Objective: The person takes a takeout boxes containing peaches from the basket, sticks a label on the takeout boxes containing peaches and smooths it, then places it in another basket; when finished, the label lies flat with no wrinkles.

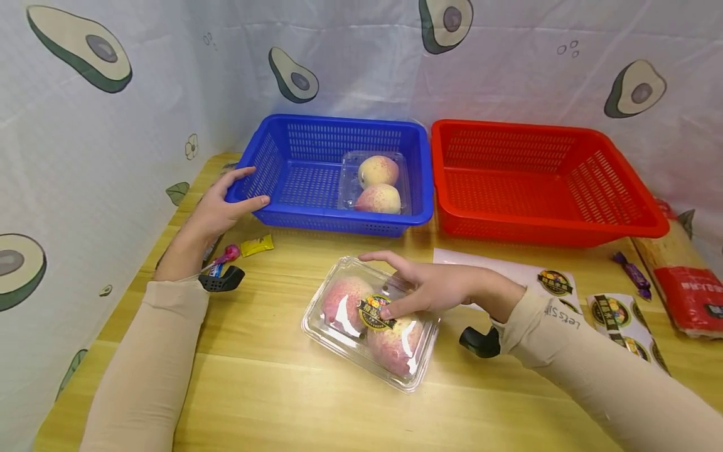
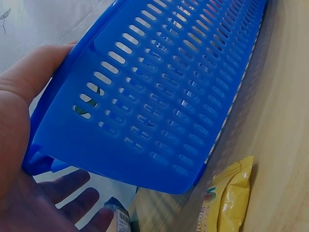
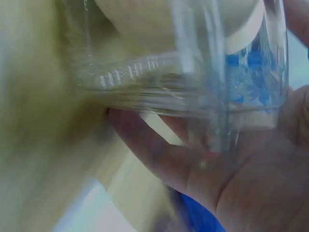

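Observation:
My left hand (image 1: 213, 210) grips the front left corner of a blue plastic basket (image 1: 339, 221), its thumb along the front rim. The left wrist view shows the basket's slotted wall (image 2: 145, 96) close up, with several fingertips outside it. My right hand (image 1: 443, 287) holds a clear plastic clamshell box (image 1: 358, 342) of peaches, set at an angle in front of the baskets. Its thumb lies on the round black and gold sticker (image 1: 374, 310) on the lid; another finger reaches the far edge. Seen from the right wrist, fingers curl at the side of the box (image 3: 145, 96).
Inside the blue basket sits another clear box with two peaches (image 1: 378, 199). A red basket (image 1: 542, 229) stands beside it. Sticker sheets (image 1: 621, 320), a purple-wrapped candy (image 1: 632, 275) and a red-and-clear package (image 1: 689, 282) lie right. A yellow packet (image 1: 257, 245) and pink lollipop (image 1: 230, 253) lie left.

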A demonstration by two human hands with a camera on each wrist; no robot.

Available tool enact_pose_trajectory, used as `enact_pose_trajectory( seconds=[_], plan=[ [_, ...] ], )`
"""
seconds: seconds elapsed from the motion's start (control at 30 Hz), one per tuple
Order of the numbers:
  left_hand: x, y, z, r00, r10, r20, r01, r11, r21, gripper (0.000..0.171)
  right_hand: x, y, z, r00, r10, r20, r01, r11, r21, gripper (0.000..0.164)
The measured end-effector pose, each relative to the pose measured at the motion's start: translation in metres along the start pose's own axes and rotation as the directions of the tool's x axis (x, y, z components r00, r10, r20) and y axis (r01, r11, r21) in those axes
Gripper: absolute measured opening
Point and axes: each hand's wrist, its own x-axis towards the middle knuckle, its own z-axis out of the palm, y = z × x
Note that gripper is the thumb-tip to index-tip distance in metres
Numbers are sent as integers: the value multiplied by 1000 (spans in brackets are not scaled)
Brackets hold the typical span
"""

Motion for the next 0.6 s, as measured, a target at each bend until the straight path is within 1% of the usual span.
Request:
enact_pose_trajectory(
  seconds=[0.07,0.17,0.23,0.3,0.33,0.4,0.5,0.57,0.6],
  plan=[
    [0,0,0,1000,-6,-1,6,1000,1,84,-1,0,5,1000,-22,-7,22,1000,13,89],
    [1,1,-1,1000,-12,-9,12,1000,8,83,-1,0,11,999,-15,-36,16,999,37,92],
    [0,2,-2,1000,-11,-13,11,1000,11,82,-1,0,14,998,16,-58,-12,998,66,96],
    [0,2,-2,1000,-9,-12,9,1000,15,81,-1,0,16,995,67,-72,-60,994,88,96],
    [-1,2,-2,1000,-8,-12,9,1000,17,81,0,1,17,994,88,-68,-81,991,106,95],
    [-1,2,-2,1000,-6,-6,6,1000,18,81,0,2,19,993,114,-32,-108,982,158,86],
    [-1,1,0,1000,-4,-2,4,1000,13,81,0,4,24,990,138,20,-138,957,257,77],
    [-1,1,1,1000,-3,-3,3,1000,9,80,-1,4,27,989,144,25,-144,940,311,74],
    [-1,1,1,1000,-3,-4,3,1000,8,80,-2,4,29,989,150,8,-144,937,319,76]
  ],
)
